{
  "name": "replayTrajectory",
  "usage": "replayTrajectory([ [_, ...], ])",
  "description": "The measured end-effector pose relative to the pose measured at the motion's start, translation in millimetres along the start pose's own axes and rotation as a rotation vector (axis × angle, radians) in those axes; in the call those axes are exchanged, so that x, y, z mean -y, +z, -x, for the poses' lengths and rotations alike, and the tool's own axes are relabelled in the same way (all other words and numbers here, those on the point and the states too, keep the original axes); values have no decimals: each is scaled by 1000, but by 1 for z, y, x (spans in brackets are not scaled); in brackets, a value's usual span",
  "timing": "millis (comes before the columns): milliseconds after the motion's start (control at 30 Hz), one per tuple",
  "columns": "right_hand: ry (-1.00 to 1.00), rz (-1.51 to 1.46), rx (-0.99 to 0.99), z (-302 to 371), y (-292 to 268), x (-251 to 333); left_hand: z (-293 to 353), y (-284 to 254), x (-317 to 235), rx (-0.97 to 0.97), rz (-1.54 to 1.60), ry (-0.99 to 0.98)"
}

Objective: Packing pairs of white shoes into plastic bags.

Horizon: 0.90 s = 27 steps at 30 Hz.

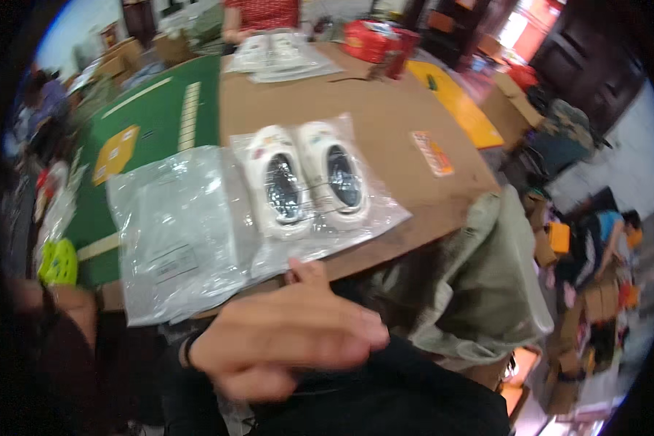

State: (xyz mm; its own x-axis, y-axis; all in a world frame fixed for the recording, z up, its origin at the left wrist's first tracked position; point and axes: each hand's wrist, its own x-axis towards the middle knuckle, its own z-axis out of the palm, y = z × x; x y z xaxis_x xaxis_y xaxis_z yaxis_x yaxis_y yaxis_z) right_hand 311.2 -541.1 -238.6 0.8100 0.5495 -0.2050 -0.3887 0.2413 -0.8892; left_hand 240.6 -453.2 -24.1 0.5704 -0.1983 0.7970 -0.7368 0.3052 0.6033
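Observation:
My left hand (pixel 291 338), blurred by motion, is in front of my body just short of the table's near edge. Its fingers stretch to the right with the thumb apart, and I see nothing in it. Beyond it, a pair of white slip-on shoes with dark insoles, one on the left (pixel 260 156) and one on the right (pixel 316 138), sits in or on a clear plastic bag (pixel 381 211). Small coloured decorations dot their toes. A flat clear plastic bag (pixel 174 211) lies left of them and overhangs the edge. My right hand does not show.
The table has a brown board (pixel 400 131) and a green part (pixel 160 116). An orange card (pixel 434 154) lies at right. Another bagged white pair (pixel 272 49) sits before a person in red (pixel 261 13). A lime clog (pixel 58 263) is at left; grey-green cloth (pixel 479 276) hangs at right.

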Motion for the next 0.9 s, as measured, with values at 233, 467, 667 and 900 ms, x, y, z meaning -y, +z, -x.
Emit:
replayTrajectory([
  [233, -107, 10, 86, -8, -15, -11, -29, 52, 15, -197, 423, 386],
  [467, -101, 69, 113, 0, -21, -3, -30, 58, 10, -141, 634, 416],
  [667, -109, -20, 140, -8, -17, -7, -34, 66, 9, -196, 758, 516],
  [900, -132, 70, 86, -7, -9, -19, -46, 62, 7, -239, 766, 807],
])
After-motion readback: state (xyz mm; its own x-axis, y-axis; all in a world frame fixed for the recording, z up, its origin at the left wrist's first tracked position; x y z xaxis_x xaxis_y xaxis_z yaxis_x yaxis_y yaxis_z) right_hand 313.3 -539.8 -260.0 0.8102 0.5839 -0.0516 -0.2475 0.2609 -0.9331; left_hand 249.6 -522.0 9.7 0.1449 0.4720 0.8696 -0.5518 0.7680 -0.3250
